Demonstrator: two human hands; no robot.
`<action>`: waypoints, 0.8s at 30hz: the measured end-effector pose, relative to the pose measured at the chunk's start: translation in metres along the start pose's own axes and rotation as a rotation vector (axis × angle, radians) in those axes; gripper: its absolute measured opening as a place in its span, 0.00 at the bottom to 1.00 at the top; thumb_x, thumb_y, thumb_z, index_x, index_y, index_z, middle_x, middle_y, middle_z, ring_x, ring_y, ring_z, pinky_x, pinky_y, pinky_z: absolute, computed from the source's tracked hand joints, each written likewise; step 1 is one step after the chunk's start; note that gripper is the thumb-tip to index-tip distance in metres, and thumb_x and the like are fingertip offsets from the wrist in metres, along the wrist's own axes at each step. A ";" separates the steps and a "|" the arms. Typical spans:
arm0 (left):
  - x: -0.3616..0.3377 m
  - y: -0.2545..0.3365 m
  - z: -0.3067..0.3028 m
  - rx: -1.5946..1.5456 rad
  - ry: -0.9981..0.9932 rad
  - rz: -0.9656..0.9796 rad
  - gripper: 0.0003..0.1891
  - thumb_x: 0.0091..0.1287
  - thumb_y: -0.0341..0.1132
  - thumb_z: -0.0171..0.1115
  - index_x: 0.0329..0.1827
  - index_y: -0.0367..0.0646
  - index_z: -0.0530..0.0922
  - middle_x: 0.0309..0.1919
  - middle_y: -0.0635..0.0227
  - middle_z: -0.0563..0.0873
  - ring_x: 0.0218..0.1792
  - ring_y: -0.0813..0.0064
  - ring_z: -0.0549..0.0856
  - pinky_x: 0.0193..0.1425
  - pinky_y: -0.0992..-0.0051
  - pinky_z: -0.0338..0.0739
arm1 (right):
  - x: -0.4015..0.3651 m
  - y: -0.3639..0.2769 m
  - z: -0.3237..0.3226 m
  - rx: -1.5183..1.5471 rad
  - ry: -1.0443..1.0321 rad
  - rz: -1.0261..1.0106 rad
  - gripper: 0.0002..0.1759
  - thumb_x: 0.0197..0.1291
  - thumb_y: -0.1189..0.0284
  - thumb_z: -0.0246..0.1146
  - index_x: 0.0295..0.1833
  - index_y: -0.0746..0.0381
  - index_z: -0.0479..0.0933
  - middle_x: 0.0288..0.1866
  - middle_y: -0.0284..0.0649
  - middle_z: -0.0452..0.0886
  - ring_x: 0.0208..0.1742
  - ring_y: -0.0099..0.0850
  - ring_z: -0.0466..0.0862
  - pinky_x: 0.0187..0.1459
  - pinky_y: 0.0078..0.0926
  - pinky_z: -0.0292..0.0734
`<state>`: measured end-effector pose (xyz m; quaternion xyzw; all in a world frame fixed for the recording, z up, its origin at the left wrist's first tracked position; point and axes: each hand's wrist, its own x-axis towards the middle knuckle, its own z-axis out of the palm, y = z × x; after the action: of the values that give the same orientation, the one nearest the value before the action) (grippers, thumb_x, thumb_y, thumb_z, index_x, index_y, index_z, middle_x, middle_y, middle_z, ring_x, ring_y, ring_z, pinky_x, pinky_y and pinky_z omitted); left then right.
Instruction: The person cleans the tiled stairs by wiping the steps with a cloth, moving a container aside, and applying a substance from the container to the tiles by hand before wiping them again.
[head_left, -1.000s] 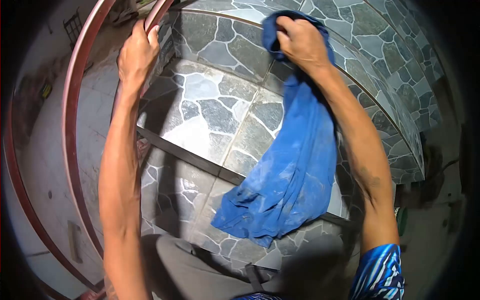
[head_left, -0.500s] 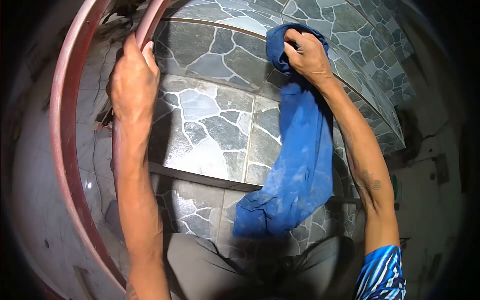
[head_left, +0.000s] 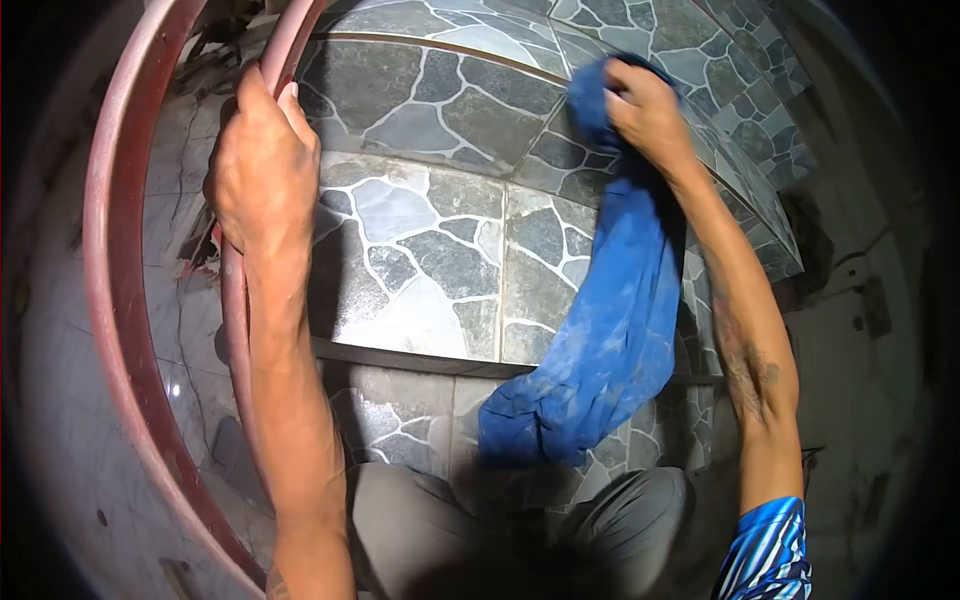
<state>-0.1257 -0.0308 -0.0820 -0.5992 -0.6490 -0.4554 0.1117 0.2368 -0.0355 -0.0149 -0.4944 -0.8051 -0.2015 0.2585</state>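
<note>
- Since half a second ago the right hand [head_left: 650,112] has slid a little to the right along the far step, taking the top of the blue cloth [head_left: 610,330] with it. The left hand [head_left: 262,172] has stayed at the same spot.
- The right hand is clenched around a bunched end of the blue cloth and presses it against the stone-patterned tiles [head_left: 430,95] at the far right.
- The rest of the cloth hangs loose from that fist, running down and to the left across the tiled face. Its crumpled, dust-marked lower end lies just beyond the knees.
- The left hand is wrapped tightly around the inner red rail [head_left: 236,330] at the far left, with the fingers curled over the tube.
- An outer red rail [head_left: 108,260] curves alongside it, further left, and the two are apart.
- A dark strip [head_left: 400,356] runs along the edge of the nearer step, passing behind the hanging cloth.
- Grey trousers [head_left: 420,520] fill the near middle, and a blue striped sleeve [head_left: 768,550] shows at the near right.
- A pale, glossy floor [head_left: 60,420] lies beyond the rails on the left.
</note>
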 end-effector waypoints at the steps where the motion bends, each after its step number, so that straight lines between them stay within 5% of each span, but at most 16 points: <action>1: 0.000 0.002 0.000 0.002 -0.021 -0.005 0.18 0.76 0.44 0.55 0.63 0.46 0.75 0.40 0.45 0.88 0.42 0.42 0.87 0.44 0.50 0.81 | 0.018 -0.014 0.012 0.006 -0.029 0.009 0.10 0.57 0.69 0.60 0.38 0.65 0.77 0.30 0.54 0.80 0.35 0.52 0.82 0.39 0.47 0.75; 6: 0.004 -0.011 0.002 -0.140 -0.028 0.067 0.18 0.76 0.42 0.56 0.61 0.42 0.76 0.39 0.42 0.87 0.41 0.40 0.86 0.42 0.50 0.81 | -0.007 0.004 -0.008 -0.036 -0.048 0.007 0.13 0.59 0.67 0.62 0.44 0.64 0.80 0.36 0.56 0.83 0.41 0.55 0.83 0.44 0.48 0.77; 9: 0.004 -0.006 0.000 -0.109 -0.054 0.037 0.17 0.76 0.41 0.55 0.61 0.41 0.75 0.36 0.41 0.87 0.39 0.40 0.87 0.40 0.49 0.81 | -0.045 0.049 -0.030 0.029 -0.083 0.226 0.15 0.59 0.67 0.63 0.47 0.64 0.81 0.39 0.57 0.84 0.42 0.53 0.84 0.45 0.45 0.77; 12: 0.003 -0.007 0.003 -0.089 0.024 0.101 0.17 0.74 0.39 0.58 0.60 0.40 0.74 0.33 0.45 0.87 0.34 0.43 0.88 0.35 0.51 0.82 | -0.018 0.006 -0.036 0.046 -0.191 0.403 0.14 0.58 0.67 0.64 0.45 0.64 0.82 0.38 0.57 0.84 0.42 0.51 0.85 0.44 0.44 0.77; 13: 0.003 -0.006 0.002 -0.071 0.025 0.093 0.18 0.73 0.38 0.59 0.61 0.40 0.74 0.35 0.45 0.87 0.36 0.43 0.88 0.36 0.51 0.82 | -0.008 0.013 -0.013 -0.016 -0.100 0.216 0.15 0.56 0.66 0.65 0.45 0.65 0.82 0.38 0.57 0.84 0.43 0.52 0.85 0.45 0.46 0.77; 16: 0.004 -0.011 0.004 -0.109 0.040 0.133 0.18 0.73 0.37 0.59 0.62 0.40 0.73 0.36 0.44 0.87 0.37 0.42 0.87 0.37 0.50 0.82 | 0.021 -0.009 0.029 0.064 0.007 0.192 0.17 0.55 0.66 0.65 0.46 0.65 0.80 0.39 0.60 0.83 0.44 0.58 0.83 0.46 0.50 0.76; 20: 0.007 -0.019 0.006 -0.191 0.025 0.168 0.19 0.74 0.39 0.58 0.63 0.40 0.73 0.35 0.42 0.86 0.38 0.40 0.87 0.37 0.49 0.80 | -0.017 0.025 -0.021 -0.015 -0.159 0.171 0.18 0.56 0.65 0.66 0.48 0.64 0.81 0.41 0.60 0.83 0.44 0.58 0.83 0.47 0.50 0.77; 24: 0.006 -0.006 -0.001 -0.097 -0.048 0.066 0.19 0.75 0.40 0.56 0.64 0.40 0.73 0.37 0.41 0.86 0.40 0.40 0.86 0.41 0.49 0.80 | -0.037 0.047 -0.030 0.001 -0.054 0.191 0.16 0.55 0.69 0.68 0.48 0.63 0.81 0.38 0.58 0.83 0.41 0.57 0.84 0.45 0.49 0.77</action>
<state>-0.1330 -0.0272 -0.0802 -0.6358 -0.6085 -0.4677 0.0819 0.2994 -0.0580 -0.0110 -0.5741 -0.7609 -0.1621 0.2552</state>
